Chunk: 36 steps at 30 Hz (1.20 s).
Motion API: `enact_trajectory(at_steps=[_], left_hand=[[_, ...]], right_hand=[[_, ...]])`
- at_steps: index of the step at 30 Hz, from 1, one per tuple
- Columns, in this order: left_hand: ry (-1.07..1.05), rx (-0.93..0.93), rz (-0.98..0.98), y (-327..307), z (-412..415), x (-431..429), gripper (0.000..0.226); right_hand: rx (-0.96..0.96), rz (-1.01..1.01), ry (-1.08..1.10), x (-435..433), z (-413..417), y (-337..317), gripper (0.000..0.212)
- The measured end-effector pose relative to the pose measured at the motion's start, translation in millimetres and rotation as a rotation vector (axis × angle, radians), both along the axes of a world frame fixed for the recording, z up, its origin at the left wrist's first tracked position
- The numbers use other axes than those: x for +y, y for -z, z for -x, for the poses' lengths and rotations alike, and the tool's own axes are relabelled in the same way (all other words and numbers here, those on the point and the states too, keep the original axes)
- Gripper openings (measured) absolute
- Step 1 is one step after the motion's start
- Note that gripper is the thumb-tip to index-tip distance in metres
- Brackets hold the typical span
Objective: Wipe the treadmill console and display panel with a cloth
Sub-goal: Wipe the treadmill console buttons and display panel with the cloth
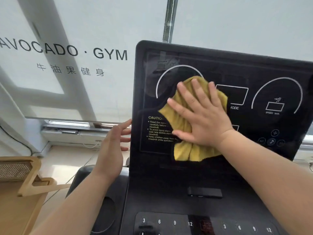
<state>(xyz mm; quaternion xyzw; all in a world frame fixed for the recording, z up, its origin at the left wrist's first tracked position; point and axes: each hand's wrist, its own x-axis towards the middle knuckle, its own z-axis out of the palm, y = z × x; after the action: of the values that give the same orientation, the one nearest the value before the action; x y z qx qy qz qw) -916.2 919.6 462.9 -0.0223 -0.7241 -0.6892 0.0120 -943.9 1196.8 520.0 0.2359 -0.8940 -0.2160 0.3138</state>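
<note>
Black console with number buttons lies nearest. Above it the left hand hovers just beside the left edge of the upright display panel, fingers relaxed and holding nothing. The right hand presses a yellow cloth flat against the panel, fingers straight and spread. The cloth shows past the fingertips and below the wrist. Behind hangs a lettered white blind.

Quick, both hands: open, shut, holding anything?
Left hand: open, holding nothing, beside the black treadmill display panel.
Right hand: open, fingers flat, pressing the yellow cloth onto the panel.
</note>
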Motion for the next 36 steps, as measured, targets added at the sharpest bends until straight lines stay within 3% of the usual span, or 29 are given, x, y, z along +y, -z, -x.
enact_trajectory(at_steps=[3, 7, 12, 19, 29, 32, 36], left_hand=[[0.023, 0.002, -0.017, 2.7, -1.4, -0.2, 0.090], [-0.010, -0.032, -0.096, 0.9, 5.9, -3.3, 0.089], [-0.071, -0.110, -0.211, -2.5, 17.6, -13.0, 0.087], [-0.016, -0.107, -0.165, -8.4, 3.8, 3.8, 0.083], [0.045, -0.100, -0.113, -9.4, -3.5, 5.3, 0.089], [-0.004, -0.101, -0.143, -8.3, -0.9, 3.7, 0.083], [0.007, -0.080, -0.142, -11.5, 1.6, 2.1, 0.091]], right_hand=[[0.036, 0.137, 0.126, -9.4, 17.0, -34.7, 0.103], [0.025, 0.157, 0.136, -46.1, 35.8, -57.5, 0.104], [-0.027, -0.015, -0.007, -66.4, 32.7, -36.2, 0.080], [-0.137, -0.287, -0.266, -23.9, -6.0, 30.3, 0.064], [0.022, 0.092, 0.109, -22.3, 40.5, -72.2, 0.083], [0.007, 0.129, 0.139, -52.0, 34.0, -48.9, 0.085], [-0.091, -0.010, -0.037, -62.4, -0.2, 19.5, 0.080]])
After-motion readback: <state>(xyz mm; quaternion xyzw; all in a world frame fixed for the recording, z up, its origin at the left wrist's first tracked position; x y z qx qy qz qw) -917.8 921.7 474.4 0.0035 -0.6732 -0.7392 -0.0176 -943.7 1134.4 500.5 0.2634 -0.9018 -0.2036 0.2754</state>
